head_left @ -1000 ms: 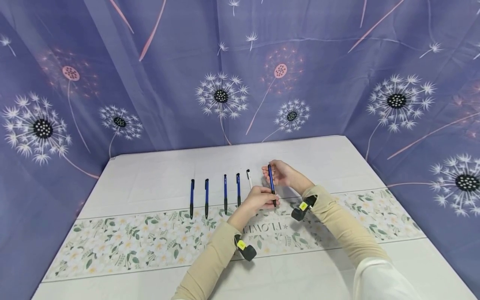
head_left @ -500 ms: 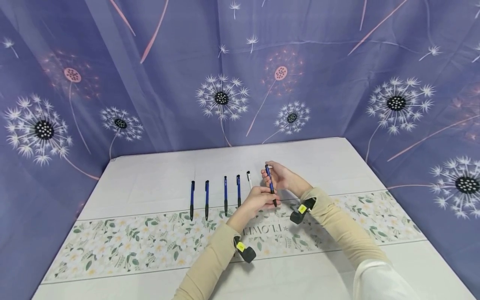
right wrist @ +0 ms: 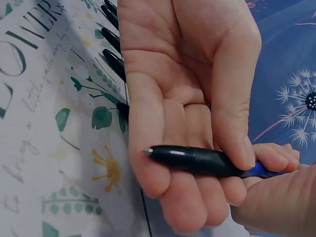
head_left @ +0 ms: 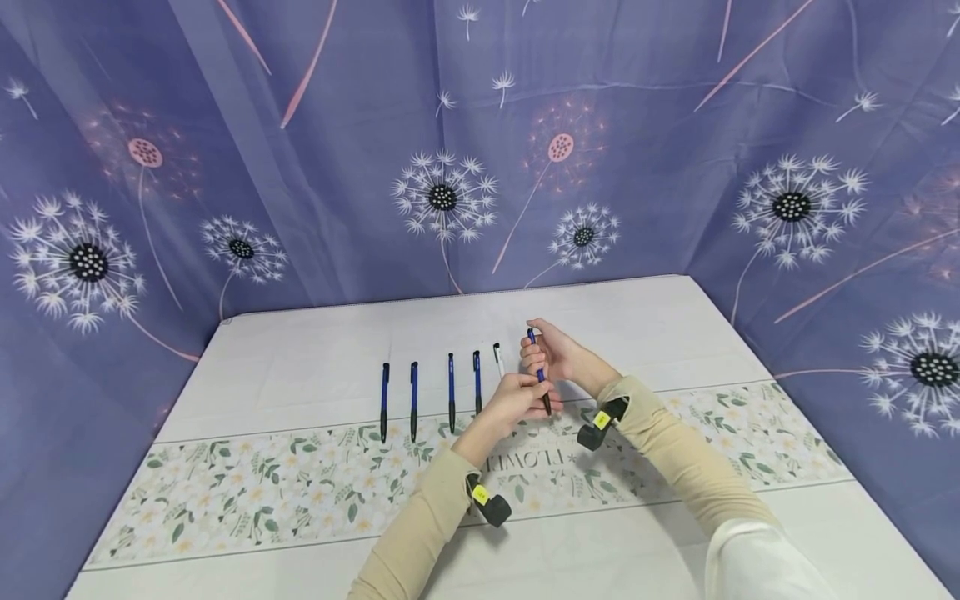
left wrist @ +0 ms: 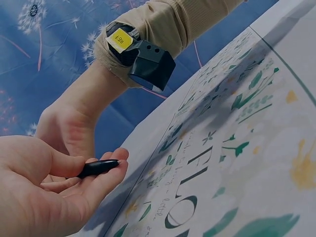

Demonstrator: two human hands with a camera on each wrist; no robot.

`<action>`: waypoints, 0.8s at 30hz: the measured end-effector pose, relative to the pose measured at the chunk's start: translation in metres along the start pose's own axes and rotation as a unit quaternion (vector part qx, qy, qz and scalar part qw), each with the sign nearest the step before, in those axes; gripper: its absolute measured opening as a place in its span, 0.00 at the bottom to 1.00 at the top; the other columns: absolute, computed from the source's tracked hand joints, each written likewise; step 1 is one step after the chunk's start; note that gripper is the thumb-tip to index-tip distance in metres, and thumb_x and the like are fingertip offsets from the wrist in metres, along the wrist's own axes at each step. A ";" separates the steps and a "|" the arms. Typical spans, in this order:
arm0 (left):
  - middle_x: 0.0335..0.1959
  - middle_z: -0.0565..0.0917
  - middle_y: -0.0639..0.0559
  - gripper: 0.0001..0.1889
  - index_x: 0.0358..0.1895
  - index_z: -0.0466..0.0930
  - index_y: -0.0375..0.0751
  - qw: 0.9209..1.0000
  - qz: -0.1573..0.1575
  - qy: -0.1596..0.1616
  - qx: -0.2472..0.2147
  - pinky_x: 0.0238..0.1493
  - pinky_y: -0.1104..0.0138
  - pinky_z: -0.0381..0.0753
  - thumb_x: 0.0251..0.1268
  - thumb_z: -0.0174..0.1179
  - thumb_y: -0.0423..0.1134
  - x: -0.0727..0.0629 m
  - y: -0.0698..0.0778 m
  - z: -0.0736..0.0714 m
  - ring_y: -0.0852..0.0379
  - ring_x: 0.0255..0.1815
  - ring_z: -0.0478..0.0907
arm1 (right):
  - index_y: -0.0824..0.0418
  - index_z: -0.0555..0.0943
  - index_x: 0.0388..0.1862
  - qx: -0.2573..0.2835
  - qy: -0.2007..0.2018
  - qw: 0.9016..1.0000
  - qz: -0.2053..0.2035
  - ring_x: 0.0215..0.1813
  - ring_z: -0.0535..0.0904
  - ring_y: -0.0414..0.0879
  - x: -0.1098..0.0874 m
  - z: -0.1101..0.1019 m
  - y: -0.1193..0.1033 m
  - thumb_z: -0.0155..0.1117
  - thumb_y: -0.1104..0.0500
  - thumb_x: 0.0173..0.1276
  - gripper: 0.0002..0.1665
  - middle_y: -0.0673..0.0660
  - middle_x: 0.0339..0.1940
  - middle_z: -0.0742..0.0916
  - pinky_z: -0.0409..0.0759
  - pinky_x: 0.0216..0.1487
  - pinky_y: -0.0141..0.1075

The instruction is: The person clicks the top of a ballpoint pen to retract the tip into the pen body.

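Observation:
A blue ballpoint pen (head_left: 531,335) with a black grip is held between both hands above the table. My left hand (head_left: 516,400) pinches its lower part between thumb and fingers. In the left wrist view the pen's black grip (left wrist: 98,168) ends in a bare point. The right wrist view shows the thumb of the left hand (right wrist: 232,89) on the black grip, the metal tip out past it. My right hand (head_left: 562,354) curls round the upper part, its thumb at the top end. Just left of the hands lies a white pen (head_left: 498,357), partly hidden by the left hand.
Several blue pens (head_left: 414,400) lie in a row left of the hands, black ends toward me. Beneath the hands a floral printed strip (head_left: 300,492) crosses the white table (head_left: 315,342). A purple dandelion curtain (head_left: 337,167) encloses the back and sides.
My right hand has closed its fingers further round the pen's upper part, and its thumb now sits at the top end. The pen's upper end has shifted slightly left. The left hand stays about still.

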State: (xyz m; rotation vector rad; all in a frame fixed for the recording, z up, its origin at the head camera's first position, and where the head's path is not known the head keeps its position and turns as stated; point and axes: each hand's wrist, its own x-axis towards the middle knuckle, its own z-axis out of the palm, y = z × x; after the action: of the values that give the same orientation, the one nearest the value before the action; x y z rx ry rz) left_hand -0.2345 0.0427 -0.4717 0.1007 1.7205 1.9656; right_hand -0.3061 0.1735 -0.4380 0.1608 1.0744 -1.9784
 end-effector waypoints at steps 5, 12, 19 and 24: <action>0.49 0.81 0.26 0.16 0.55 0.73 0.18 1.000 0.000 -0.010 -0.008 0.50 0.59 0.85 0.73 0.50 0.30 -0.001 0.000 -0.001 0.43 0.47 0.85 | 0.52 0.58 0.19 0.013 0.003 1.000 -0.008 0.17 0.47 0.33 0.001 -0.001 0.002 0.30 0.45 0.77 0.25 0.41 0.15 0.56 0.49 0.18 0.22; 0.49 0.81 0.25 0.16 0.56 0.72 0.17 1.000 -0.007 -0.017 -0.007 0.49 0.59 0.85 0.73 0.49 0.28 -0.001 0.003 0.000 0.43 0.45 0.86 | 0.51 0.54 0.17 0.033 -0.005 0.999 -0.015 0.15 0.47 0.33 0.003 -0.003 0.004 0.28 0.48 0.75 0.23 0.41 0.15 0.53 0.47 0.17 0.22; 0.49 0.80 0.25 0.16 0.56 0.71 0.17 1.000 -0.012 -0.022 -0.009 0.50 0.59 0.85 0.73 0.48 0.27 -0.001 0.005 0.002 0.47 0.42 0.86 | 0.50 0.52 0.16 0.040 0.009 0.999 -0.031 0.17 0.43 0.34 0.002 0.001 0.003 0.26 0.52 0.74 0.23 0.41 0.15 0.53 0.37 0.22 0.25; 0.50 0.80 0.25 0.16 0.58 0.70 0.17 1.000 -0.016 -0.025 -0.008 0.52 0.58 0.85 0.74 0.47 0.27 -0.003 0.006 0.004 0.40 0.50 0.84 | 0.50 0.53 0.16 0.038 0.022 0.998 -0.040 0.19 0.41 0.35 0.000 0.003 0.004 0.27 0.57 0.71 0.21 0.42 0.16 0.52 0.34 0.26 0.27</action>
State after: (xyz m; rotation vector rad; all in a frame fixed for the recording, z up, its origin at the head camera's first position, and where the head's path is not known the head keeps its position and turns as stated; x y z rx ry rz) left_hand -0.2322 0.0450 -0.4647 0.1147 1.6640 1.9370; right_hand -0.3024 0.1705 -0.4390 0.2060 1.0479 -2.0977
